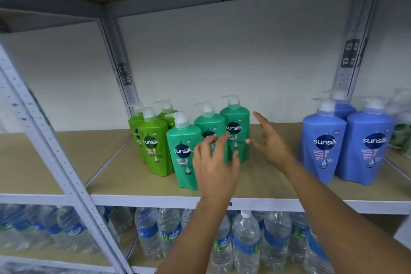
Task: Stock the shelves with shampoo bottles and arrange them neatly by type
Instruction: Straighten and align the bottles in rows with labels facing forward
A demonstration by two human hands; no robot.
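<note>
- The shelf (262, 180) carries pump-top shampoo bottles grouped by colour, all upright.
- At the left stand the lime green bottles (153, 147), packed close, at least three of them.
- Just beside them to the right, the teal bottles (184, 153) form a diagonal row of three running back toward the wall.
- Well apart at the right stand the blue bottles (322, 147), two in front and one behind.
- The left hand (213, 162) is in front of the middle teal bottle, grip spread, fingers loose; whether it touches cannot be told.
- The right hand (269, 142) hovers just right of the rear teal bottle, grip spread, holding nothing.
- The lower shelf holds rows of water bottles (244, 242) with blue labels.
</note>
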